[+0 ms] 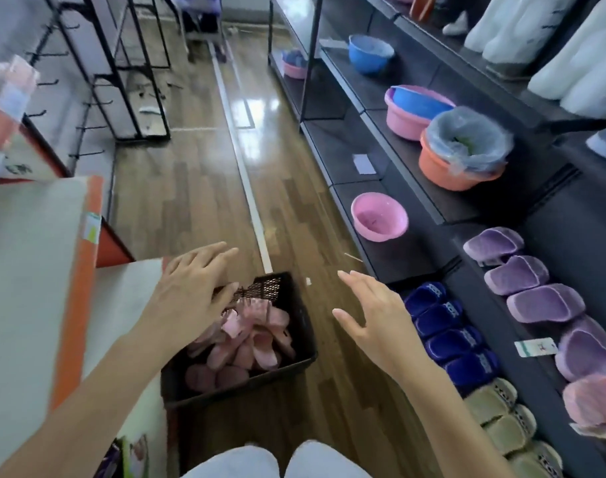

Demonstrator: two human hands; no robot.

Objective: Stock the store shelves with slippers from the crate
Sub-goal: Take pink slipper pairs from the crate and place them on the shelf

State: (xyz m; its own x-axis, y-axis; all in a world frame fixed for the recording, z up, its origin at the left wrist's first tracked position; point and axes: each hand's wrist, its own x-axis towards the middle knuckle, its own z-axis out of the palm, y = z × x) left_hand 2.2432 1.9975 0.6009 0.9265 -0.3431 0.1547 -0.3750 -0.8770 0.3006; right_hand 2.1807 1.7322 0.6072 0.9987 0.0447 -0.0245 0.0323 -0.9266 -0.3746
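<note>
A black plastic crate (296, 339) stands on the wooden floor in front of me, holding several pink slippers (250, 339). My left hand (191, 291) hovers over the crate's far left corner, fingers spread, holding nothing. My right hand (374, 315) is open in the air to the right of the crate, palm facing left. On the dark shelves to the right sit purple slippers (532, 288) on the upper tier, with a pink slipper (594, 401) after them. Blue slippers (450, 332) and beige slippers (505, 419) line the lower tier.
Pink basins (379, 217), a blue basin (370, 53) and an orange basin with a plastic liner (463, 150) stand further along the shelves. White and orange boxes (39, 270) crowd the left. Black racks (122, 63) stand beyond. A person (200, 12) is at the aisle's far end.
</note>
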